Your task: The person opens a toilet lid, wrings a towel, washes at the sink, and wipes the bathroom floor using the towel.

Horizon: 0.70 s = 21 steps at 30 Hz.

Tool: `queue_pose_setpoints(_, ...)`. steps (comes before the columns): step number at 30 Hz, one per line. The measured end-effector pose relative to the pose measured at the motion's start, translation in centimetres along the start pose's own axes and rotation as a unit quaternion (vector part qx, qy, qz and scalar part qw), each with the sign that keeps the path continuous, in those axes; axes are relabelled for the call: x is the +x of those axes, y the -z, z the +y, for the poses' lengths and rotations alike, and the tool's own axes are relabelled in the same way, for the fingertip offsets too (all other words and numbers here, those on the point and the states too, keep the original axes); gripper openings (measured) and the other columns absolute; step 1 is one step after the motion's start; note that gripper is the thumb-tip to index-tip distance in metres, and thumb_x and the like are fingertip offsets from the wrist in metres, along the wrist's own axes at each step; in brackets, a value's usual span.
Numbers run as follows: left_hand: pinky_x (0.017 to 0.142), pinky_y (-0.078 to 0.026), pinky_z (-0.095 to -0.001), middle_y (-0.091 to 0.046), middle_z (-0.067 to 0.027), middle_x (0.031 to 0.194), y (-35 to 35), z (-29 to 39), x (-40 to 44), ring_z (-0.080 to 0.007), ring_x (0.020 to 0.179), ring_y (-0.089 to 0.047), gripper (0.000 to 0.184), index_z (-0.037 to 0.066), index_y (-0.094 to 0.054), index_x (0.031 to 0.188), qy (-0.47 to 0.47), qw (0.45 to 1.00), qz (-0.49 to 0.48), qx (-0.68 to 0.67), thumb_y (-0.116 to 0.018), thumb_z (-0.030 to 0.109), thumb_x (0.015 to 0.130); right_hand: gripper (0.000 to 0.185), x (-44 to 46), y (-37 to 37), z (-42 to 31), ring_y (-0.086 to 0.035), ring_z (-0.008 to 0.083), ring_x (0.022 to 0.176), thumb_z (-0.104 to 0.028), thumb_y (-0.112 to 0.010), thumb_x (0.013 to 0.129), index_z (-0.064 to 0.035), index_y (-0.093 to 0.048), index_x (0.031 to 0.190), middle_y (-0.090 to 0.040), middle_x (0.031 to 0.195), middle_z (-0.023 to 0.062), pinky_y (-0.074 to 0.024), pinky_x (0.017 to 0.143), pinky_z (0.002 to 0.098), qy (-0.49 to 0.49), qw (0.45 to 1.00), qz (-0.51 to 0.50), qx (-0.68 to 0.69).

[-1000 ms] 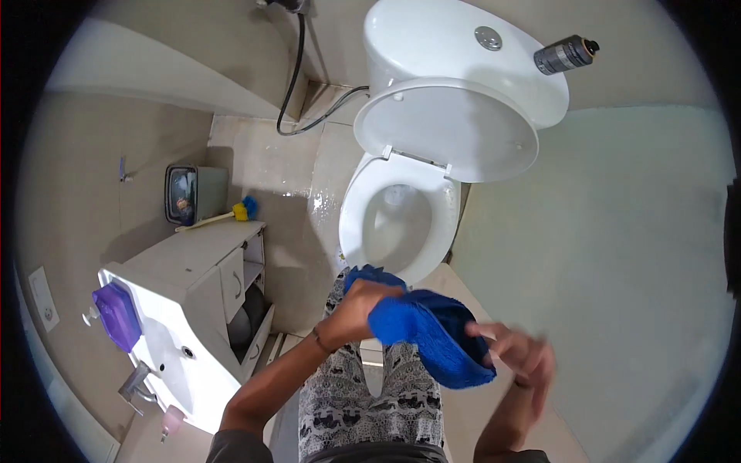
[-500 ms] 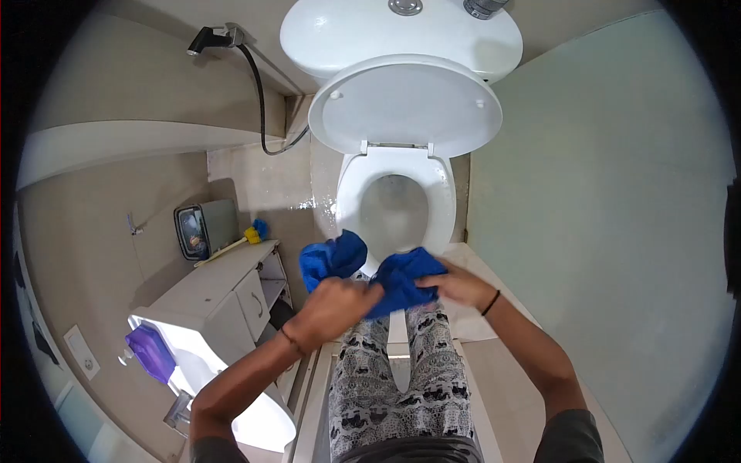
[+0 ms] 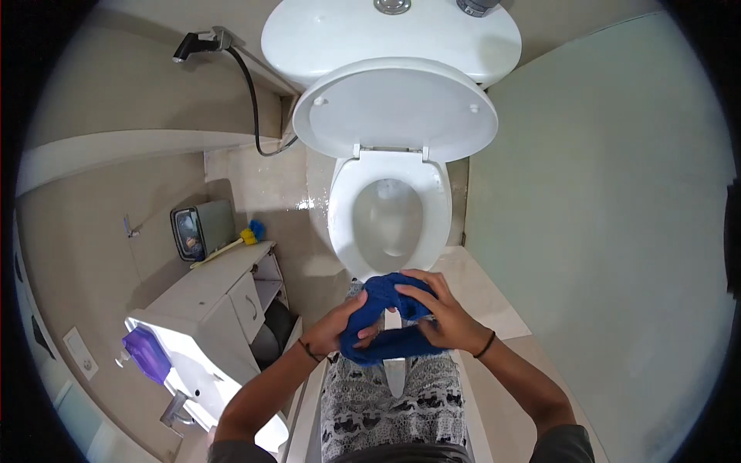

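Note:
A blue cloth is bunched into a loose ring between both hands, above the patterned trousers and just in front of the toilet bowl. On its left side my left hand grips it, with some fingers passing through the middle. My right hand is curled round the right side of the cloth, fingers over its top edge. Beyond the hands is the white toilet seat, which is down, while the lid stands raised against the tank.
A hand sprayer hangs on the back left wall. At left are a bin, a yellow and blue brush, a white cabinet and a sink with a purple container. A dark can stands on the tank.
The cloth, earlier spread out in two bunches, is now gathered into a ring. Both hands have come to opposite sides of it, lower in view. The view has turned and shifted.

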<state>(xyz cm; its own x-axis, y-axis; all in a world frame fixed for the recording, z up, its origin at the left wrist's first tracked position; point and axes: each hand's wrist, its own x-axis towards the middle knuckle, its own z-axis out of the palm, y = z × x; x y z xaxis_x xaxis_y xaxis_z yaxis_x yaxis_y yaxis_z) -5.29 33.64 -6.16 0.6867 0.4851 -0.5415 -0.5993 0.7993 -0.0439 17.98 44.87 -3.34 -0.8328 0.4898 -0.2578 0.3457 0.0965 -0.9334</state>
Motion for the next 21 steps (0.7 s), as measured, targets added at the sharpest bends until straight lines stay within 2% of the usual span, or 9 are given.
queue_pose_setpoints(2, 0.059, -0.046, -0.0244, -0.061, -0.0026, 0.072, -0.3, 0.1, -0.5, -0.0113, 0.063, -0.057, 0.055, 0.005, -0.058, 0.120, -0.067, 0.976, 0.127, 0.164, -0.056, 0.055, 0.097, 0.079, 0.3, 1.0, -0.2, -0.031, 0.0322, 0.143, -0.014, -0.077, 0.081, -0.0110, -0.039, 0.151, -0.033, 0.154, 0.0158, -0.0279, 0.117, 0.0455, -0.035, 0.963, -0.024, 0.268)
queue_pose_setpoints(4, 0.060, -0.048, -0.0255, -0.061, -0.0036, 0.072, 0.0, -1.2, -0.6, -0.0092, 0.065, -0.059, 0.045, 0.001, -0.058, 0.122, -0.133, 0.916, 0.151, 0.346, -0.065, 0.037, 0.097, 0.093, 0.5, 2.1, 3.3, -0.034, 0.0316, 0.144, -0.067, -0.054, 0.086, -0.0059, -0.032, 0.153, -0.032, 0.156, 0.0184, -0.0296, 0.117, 0.0470, -0.052, 0.863, -0.074, 0.498)
queue_pose_setpoints(5, 0.065, -0.052, -0.0287, -0.063, -0.0053, 0.082, -1.6, 0.0, -1.3, -0.0117, 0.070, -0.062, 0.050, 0.005, -0.058, 0.127, -0.175, 0.738, 0.170, 0.629, -0.073, 0.034, 0.089, 0.103, 1.0, 2.6, 3.6, -0.038, 0.0330, 0.142, -0.081, -0.040, 0.085, -0.0038, -0.032, 0.152, -0.034, 0.155, 0.0201, -0.0315, 0.116, 0.0480, -0.099, 0.770, -0.074, 0.626)
queue_pose_setpoints(7, 0.066, -0.052, -0.0295, -0.064, -0.0062, 0.087, -2.5, -0.1, -1.3, -0.0134, 0.074, -0.064, 0.056, 0.009, -0.057, 0.131, -0.226, 0.626, 0.148, 0.732, -0.075, 0.033, 0.084, 0.121, 2.8, 2.4, 5.1, -0.042, 0.0360, 0.138, -0.092, -0.026, 0.075, 0.0032, -0.033, 0.149, -0.038, 0.152, 0.0250, -0.0348, 0.114, 0.0489, -0.232, 0.678, -0.093, 0.691)
queue_pose_setpoints(9, 0.067, -0.051, -0.0309, -0.061, -0.0044, 0.100, -3.7, 0.2, -1.4, -0.0184, 0.086, -0.065, 0.069, 0.020, -0.052, 0.139, -0.243, 0.481, 0.112, 0.835, -0.075, 0.032, 0.075, 0.124, 3.2, -1.2, 11.1, -0.042, 0.0452, 0.136, -0.093, -0.028, 0.074, 0.0059, -0.030, 0.149, -0.033, 0.154, 0.0266, -0.0382, 0.110, 0.0546, -0.329, 0.527, -0.244, 0.745)
queue_pose_setpoints(11, 0.068, -0.050, -0.0307, -0.060, -0.0034, 0.099, -3.1, 0.7, -1.7, -0.0177, 0.087, -0.064, 0.068, 0.021, -0.051, 0.140, -0.226, 0.421, 0.106, 0.872, -0.073, 0.031, 0.077, 0.122, 2.2, -7.4, 16.6, -0.042, 0.0475, 0.134, -0.093, -0.030, 0.074, -0.0022, -0.023, 0.154, -0.030, 0.155, 0.0272, -0.0400, 0.107, 0.0583, -0.496, 0.188, -0.266, 0.805)
queue_pose_setpoints(16, 0.071, -0.049, -0.0330, -0.058, -0.0026, 0.097, 1.6, 1.6, -1.5, -0.0183, 0.089, -0.061, 0.062, 0.021, -0.050, 0.140, -0.212, 0.307, 0.085, 0.924, -0.069, 0.027, 0.081, 0.082, 3.6, -7.7, 14.6, -0.055, 0.0289, 0.096, -0.056, -0.054, 0.082, -0.0054, -0.038, 0.144, -0.052, 0.132, 0.0181, -0.0476, 0.073, 0.0396, -0.477, 0.409, -0.395, 0.670)
queue_pose_setpoints(19, 0.071, -0.051, -0.0376, -0.064, -0.0079, 0.101, 2.8, 2.1, -0.3, -0.0258, 0.092, -0.065, 0.060, 0.010, -0.053, 0.128, -0.188, 0.415, 0.110, 0.883, -0.076, 0.029, 0.077, 0.058, 5.7, -5.3, 11.6, -0.064, 0.0149, 0.067, -0.029, -0.072, 0.088, -0.0079, -0.048, 0.137, -0.069, 0.114, 0.0113, -0.0533, 0.048, 0.0256, -0.438, 0.565, -0.462, 0.525)
queue_pose_setpoints(21, 0.070, -0.052, -0.0393, -0.065, -0.0098, 0.095, 3.6, 2.4, 1.5, -0.0289, 0.088, -0.066, 0.058, 0.009, -0.053, 0.124, -0.144, 0.458, 0.161, 0.862, -0.077, 0.029, 0.076, 0.042, 8.1, -2.9, 10.2, -0.064, 0.0101, 0.073, -0.028, -0.081, 0.080, -0.0054, -0.065, 0.112, -0.070, 0.101, 0.0043, -0.0536, 0.060, 0.0238, -0.394, 0.722, -0.427, 0.376)
